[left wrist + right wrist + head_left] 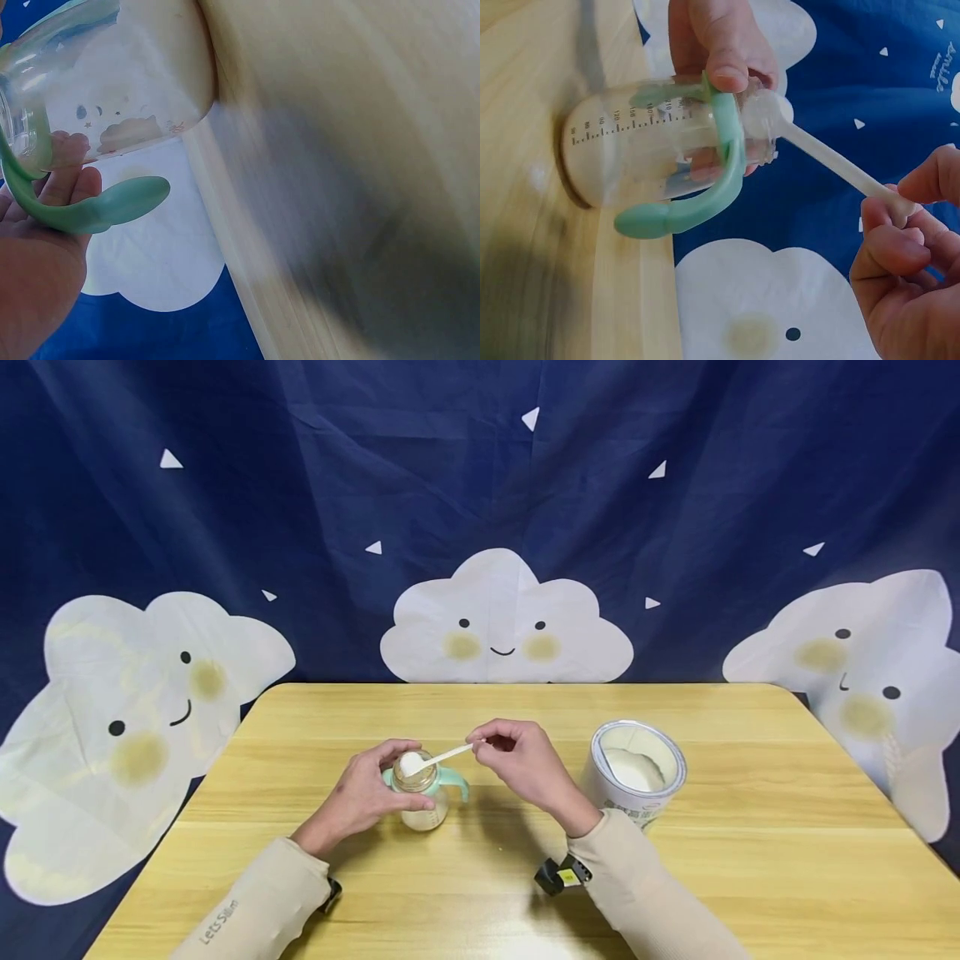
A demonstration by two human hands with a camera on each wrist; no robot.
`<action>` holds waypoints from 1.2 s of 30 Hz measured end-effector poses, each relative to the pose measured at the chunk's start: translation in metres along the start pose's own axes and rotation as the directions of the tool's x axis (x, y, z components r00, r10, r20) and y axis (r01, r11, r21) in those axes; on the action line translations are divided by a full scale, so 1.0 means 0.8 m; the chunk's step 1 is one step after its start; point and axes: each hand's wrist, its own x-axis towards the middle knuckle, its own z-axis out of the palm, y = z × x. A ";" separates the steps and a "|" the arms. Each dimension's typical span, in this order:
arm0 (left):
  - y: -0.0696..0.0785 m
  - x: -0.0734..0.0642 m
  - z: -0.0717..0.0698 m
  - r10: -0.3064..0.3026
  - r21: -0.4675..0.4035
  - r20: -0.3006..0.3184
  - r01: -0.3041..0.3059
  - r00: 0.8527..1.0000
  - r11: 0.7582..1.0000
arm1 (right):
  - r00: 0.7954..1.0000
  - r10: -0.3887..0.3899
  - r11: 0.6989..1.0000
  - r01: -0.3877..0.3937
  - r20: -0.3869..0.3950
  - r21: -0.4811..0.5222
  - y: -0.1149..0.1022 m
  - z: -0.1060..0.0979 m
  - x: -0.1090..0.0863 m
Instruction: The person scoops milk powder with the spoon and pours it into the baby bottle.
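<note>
A clear baby bottle (652, 150) with green side handles (455, 779) stands upright on the table, its mouth uncovered. My left hand (369, 789) grips it round the neck, thumb on the near side and fingers behind. In the left wrist view, fingers (71, 176) show beside a green handle (135, 206). My right hand (521, 764) pinches the end of a long-handled white scoop (450, 753). The scoop's bowl, heaped with white powder (411, 763), is right at the bottle's mouth. In the right wrist view, the scoop handle slants from the bottle's mouth to my fingertips.
An open milk powder can (636, 772) with pale powder inside stands to the right, partly behind my right forearm. The wooden table (480, 893) ends at the back against a dark blue cloth (480, 468) printed with clouds.
</note>
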 end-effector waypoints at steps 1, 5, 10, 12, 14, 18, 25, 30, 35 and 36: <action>0.000 0.000 0.000 0.001 0.000 0.001 -0.001 1.000 1.000 | 1.000 -0.003 1.000 0.003 0.004 -0.007 0.000 0.000 -0.001; 0.001 0.000 -0.001 -0.002 -0.001 0.001 0.002 1.000 1.000 | 1.000 -0.015 0.999 0.015 0.005 -0.040 0.000 -0.001 -0.001; 0.001 0.000 -0.001 -0.004 0.002 0.001 0.004 1.000 1.000 | 1.000 -0.007 0.998 0.006 -0.019 -0.061 0.002 -0.002 -0.001; 0.001 0.001 -0.001 -0.002 0.001 0.004 0.002 1.000 1.000 | 1.000 -0.002 0.998 0.001 -0.023 -0.069 0.003 -0.003 0.000; 0.002 0.001 -0.002 -0.003 0.003 0.007 0.003 1.000 1.000 | 1.000 0.002 0.997 -0.004 -0.029 -0.074 0.003 -0.004 0.000; 0.002 0.001 -0.002 -0.011 0.018 0.015 0.010 1.000 1.000 | 0.999 0.026 0.997 -0.029 -0.047 -0.067 0.002 -0.007 0.000; 0.013 0.007 -0.006 0.019 0.005 0.026 -0.019 0.999 1.000 | 0.988 0.117 0.993 -0.115 -0.103 0.028 -0.005 -0.016 0.000; 0.024 0.013 -0.007 0.052 -0.015 0.024 -0.052 0.998 0.999 | 0.979 0.157 0.986 -0.149 -0.129 0.075 -0.011 -0.026 -0.001; 0.033 0.016 -0.005 0.052 -0.004 0.025 -0.052 0.998 0.999 | 0.978 0.152 0.987 -0.144 -0.146 0.065 -0.014 -0.036 -0.004; 0.035 0.017 -0.005 0.053 -0.005 0.025 -0.052 0.998 0.999 | 0.977 0.150 0.988 -0.143 -0.150 0.057 -0.015 -0.038 -0.005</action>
